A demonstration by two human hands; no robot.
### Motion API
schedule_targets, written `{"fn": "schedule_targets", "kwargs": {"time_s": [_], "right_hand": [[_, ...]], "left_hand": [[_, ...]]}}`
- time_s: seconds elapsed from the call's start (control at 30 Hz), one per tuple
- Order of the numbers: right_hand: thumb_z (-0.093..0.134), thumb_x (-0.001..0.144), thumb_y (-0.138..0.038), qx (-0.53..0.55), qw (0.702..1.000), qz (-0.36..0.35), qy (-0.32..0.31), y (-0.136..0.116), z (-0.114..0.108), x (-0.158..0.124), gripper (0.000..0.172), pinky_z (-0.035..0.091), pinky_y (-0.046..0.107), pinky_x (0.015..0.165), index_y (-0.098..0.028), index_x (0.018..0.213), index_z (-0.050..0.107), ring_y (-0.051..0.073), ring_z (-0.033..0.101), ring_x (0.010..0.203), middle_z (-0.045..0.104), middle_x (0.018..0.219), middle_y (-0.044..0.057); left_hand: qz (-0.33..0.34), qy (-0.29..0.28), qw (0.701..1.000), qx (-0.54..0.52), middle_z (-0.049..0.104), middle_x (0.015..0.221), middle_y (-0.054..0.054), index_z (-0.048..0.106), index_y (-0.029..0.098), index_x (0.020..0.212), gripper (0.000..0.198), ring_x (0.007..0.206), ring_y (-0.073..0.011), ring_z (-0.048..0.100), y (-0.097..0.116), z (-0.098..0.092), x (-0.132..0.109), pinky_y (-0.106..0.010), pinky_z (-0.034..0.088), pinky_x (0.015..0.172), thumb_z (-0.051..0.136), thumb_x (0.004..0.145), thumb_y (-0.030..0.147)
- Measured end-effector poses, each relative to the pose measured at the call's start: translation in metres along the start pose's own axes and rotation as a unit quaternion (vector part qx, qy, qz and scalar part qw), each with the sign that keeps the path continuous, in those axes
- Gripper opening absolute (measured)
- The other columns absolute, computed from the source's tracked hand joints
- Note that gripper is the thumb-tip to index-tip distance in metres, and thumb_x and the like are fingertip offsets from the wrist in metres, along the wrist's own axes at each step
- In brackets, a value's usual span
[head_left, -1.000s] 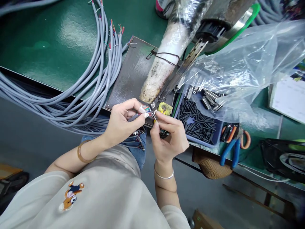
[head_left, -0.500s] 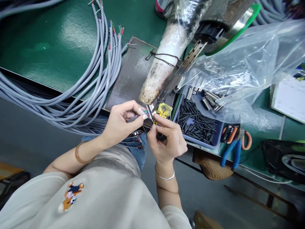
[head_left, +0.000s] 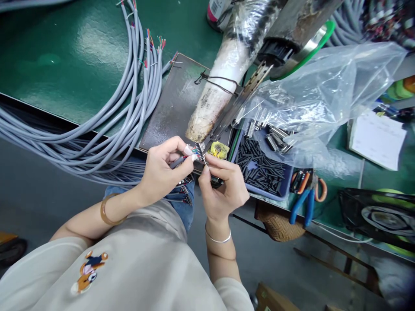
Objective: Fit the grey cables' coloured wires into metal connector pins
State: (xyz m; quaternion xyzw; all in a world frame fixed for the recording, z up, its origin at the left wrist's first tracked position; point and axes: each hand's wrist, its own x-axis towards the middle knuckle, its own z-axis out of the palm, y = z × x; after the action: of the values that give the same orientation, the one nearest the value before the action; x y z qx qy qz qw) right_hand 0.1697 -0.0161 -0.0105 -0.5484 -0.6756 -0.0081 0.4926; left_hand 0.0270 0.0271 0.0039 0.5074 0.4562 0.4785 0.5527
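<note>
My left hand (head_left: 158, 168) is closed in a pinch on the end of a grey cable (head_left: 177, 162), whose thin coloured wires (head_left: 195, 151) fan out past the fingertips. Those wires meet a small multi-pin connector (head_left: 200, 151) with a dark row of pins. My right hand (head_left: 223, 185) pinches the connector's near end between thumb and fingers. Just above both hands, the blackened tip of a wrapped white tube (head_left: 207, 99) hangs close to the connector. Whether any wire is joined to a pin is too small to tell.
A brown board (head_left: 171, 103) lies under the tube. Right of it, a blue tray (head_left: 285, 185) holds black sleeves (head_left: 259, 164) and metal connectors (head_left: 277, 140), partly under a plastic bag (head_left: 324, 103). Beyond are blue-handled pliers (head_left: 303, 205). Grey cables (head_left: 136, 103) curve across the left side.
The whole view has shifted slightly, with the bench things now further left. Both hands stay at the wires and connector in nearly the same pose.
</note>
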Motion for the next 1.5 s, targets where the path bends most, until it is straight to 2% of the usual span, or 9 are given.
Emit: {"fn": "schedule_targets", "kwargs": {"time_s": [0.4, 0.6, 0.8, 0.93, 1.07, 1.17, 1.27, 1.37, 1.5], "right_hand": [[0.075, 0.083, -0.010, -0.035, 0.999, -0.021, 0.018, -0.004, 0.001, 0.006, 0.020, 0.066, 0.029, 0.078, -0.023, 0.093, 0.065, 0.015, 0.076, 0.090, 0.078, 0.103, 0.003], [0.073, 0.084, -0.010, -0.048, 0.997, -0.054, 0.006, -0.001, -0.001, -0.003, 0.019, 0.065, 0.025, 0.075, -0.022, 0.092, 0.061, 0.015, 0.078, 0.087, 0.079, 0.101, 0.005], [0.065, 0.093, -0.018, -0.046, 0.992, 0.077, -0.087, -0.008, -0.023, 0.002, 0.008, 0.054, 0.019, 0.054, -0.023, 0.095, 0.058, 0.009, 0.069, 0.061, 0.076, 0.091, 0.000], [0.068, 0.092, -0.021, -0.051, 0.988, 0.081, -0.118, -0.015, -0.035, 0.004, 0.009, 0.049, 0.018, 0.053, -0.023, 0.090, 0.059, 0.007, 0.060, 0.053, 0.067, 0.071, -0.006], [0.070, 0.087, -0.014, -0.061, 0.996, 0.024, -0.064, -0.015, -0.038, -0.002, 0.013, 0.053, 0.020, 0.058, -0.023, 0.091, 0.061, 0.009, 0.066, 0.062, 0.073, 0.080, -0.003], [0.073, 0.085, -0.014, -0.069, 0.996, -0.053, -0.019, -0.011, -0.036, -0.008, 0.016, 0.055, 0.023, 0.061, -0.022, 0.095, 0.063, 0.012, 0.071, 0.069, 0.076, 0.084, 0.001], [0.073, 0.085, -0.014, -0.058, 0.994, -0.089, -0.004, -0.011, -0.035, -0.014, 0.017, 0.056, 0.025, 0.061, -0.022, 0.096, 0.064, 0.013, 0.070, 0.067, 0.075, 0.082, 0.002], [0.072, 0.085, -0.014, -0.022, 0.999, -0.026, -0.010, -0.014, -0.037, -0.017, 0.016, 0.056, 0.024, 0.063, -0.022, 0.095, 0.062, 0.012, 0.070, 0.068, 0.073, 0.080, 0.000], [0.066, 0.092, -0.018, 0.064, 0.979, 0.158, -0.109, -0.022, -0.044, -0.016, 0.009, 0.054, 0.022, 0.057, -0.023, 0.090, 0.058, 0.009, 0.065, 0.059, 0.065, 0.072, -0.005]], "left_hand": [[0.071, 0.020, 0.996, 0.050, 0.062, 0.073, 0.000, 0.060, 0.017, 0.075, 0.012, 0.066, -0.0085, 0.058, 0.002, 0.003, 0.002, -0.017, 0.044, 0.055, 0.070, 0.082, 0.017], [0.042, -0.008, 0.998, 0.046, 0.067, 0.078, -0.003, 0.058, 0.016, 0.074, 0.012, 0.071, -0.0103, 0.063, -0.004, 0.001, -0.001, -0.017, 0.047, 0.056, 0.068, 0.080, 0.014], [0.039, -0.074, 0.995, 0.051, 0.070, 0.080, -0.004, 0.061, 0.015, 0.077, 0.009, 0.070, -0.0107, 0.064, 0.000, 0.001, -0.012, -0.019, 0.049, 0.059, 0.067, 0.083, 0.015], [0.060, -0.108, 0.990, 0.073, 0.072, 0.084, -0.003, 0.068, 0.015, 0.090, 0.005, 0.064, -0.0075, 0.060, -0.001, -0.006, -0.022, -0.018, 0.047, 0.058, 0.068, 0.087, 0.019], [-0.003, -0.089, 0.993, 0.073, 0.068, 0.078, 0.000, 0.065, 0.014, 0.091, 0.024, 0.055, -0.0043, 0.051, -0.001, -0.018, -0.028, -0.016, 0.042, 0.051, 0.080, 0.079, 0.029], [-0.098, -0.156, 0.983, 0.000, 0.060, 0.059, 0.002, 0.066, 0.012, 0.076, 0.026, 0.048, -0.0042, 0.046, 0.001, -0.027, -0.028, -0.016, 0.038, 0.046, 0.080, 0.079, 0.034], [-0.166, -0.201, 0.960, -0.101, 0.067, 0.060, -0.001, 0.074, 0.011, 0.087, 0.026, 0.046, -0.0050, 0.049, 0.004, -0.031, -0.026, -0.017, 0.041, 0.044, 0.080, 0.079, 0.034], [-0.150, -0.179, 0.963, -0.134, 0.073, 0.067, -0.003, 0.079, 0.011, 0.091, 0.024, 0.052, -0.0070, 0.058, 0.005, -0.029, -0.028, -0.018, 0.048, 0.049, 0.083, 0.076, 0.030], [-0.098, -0.154, 0.972, -0.146, 0.079, 0.080, -0.006, 0.081, 0.013, 0.089, 0.018, 0.060, -0.0087, 0.065, 0.001, -0.025, -0.035, -0.018, 0.054, 0.056, 0.083, 0.076, 0.025]]}}
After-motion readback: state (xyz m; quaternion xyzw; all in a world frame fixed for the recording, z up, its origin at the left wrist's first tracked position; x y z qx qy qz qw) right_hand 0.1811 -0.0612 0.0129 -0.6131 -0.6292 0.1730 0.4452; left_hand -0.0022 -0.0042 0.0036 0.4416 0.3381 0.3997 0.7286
